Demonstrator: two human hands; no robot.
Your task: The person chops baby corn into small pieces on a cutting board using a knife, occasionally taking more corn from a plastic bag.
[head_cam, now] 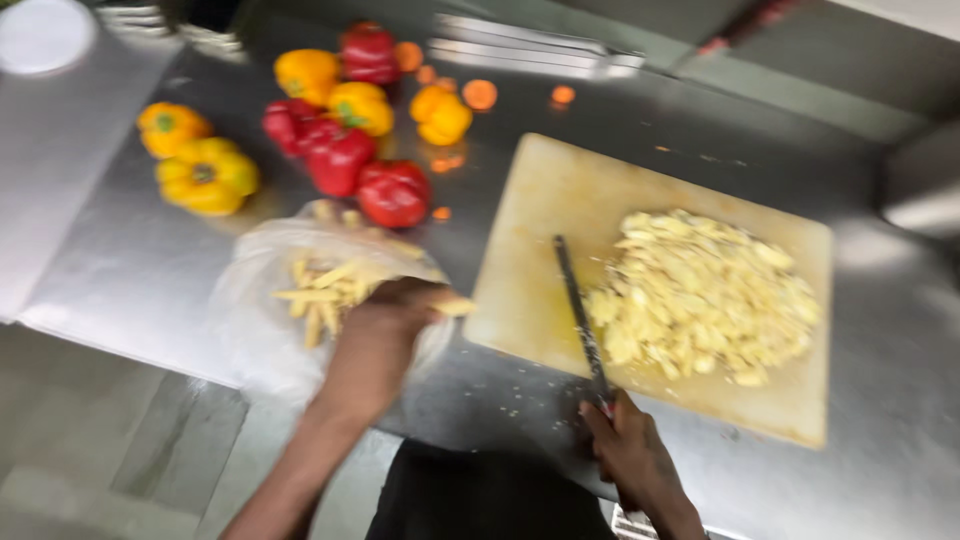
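1. Head view, looking down: my left hand (385,320) sits at centre-left of the frame, fingers curled shut around a few pale baby corn pieces (450,305) at the mouth of a clear plastic bag (255,320).
2. More baby corn (325,290) lies inside that bag, which rests on the steel surface (130,260).
3. My right hand (630,450), at lower centre, is closed around the handle of a knife (580,315); its blade reaches up over the cutting board (540,210).
4. A heap of chopped yellow pieces (700,295) covers the right part of the board, just beside the blade.
5. Red and yellow bell peppers (340,150) cluster in the upper left, with carrot slices (480,94) near them.
6. Blur hides finer detail.
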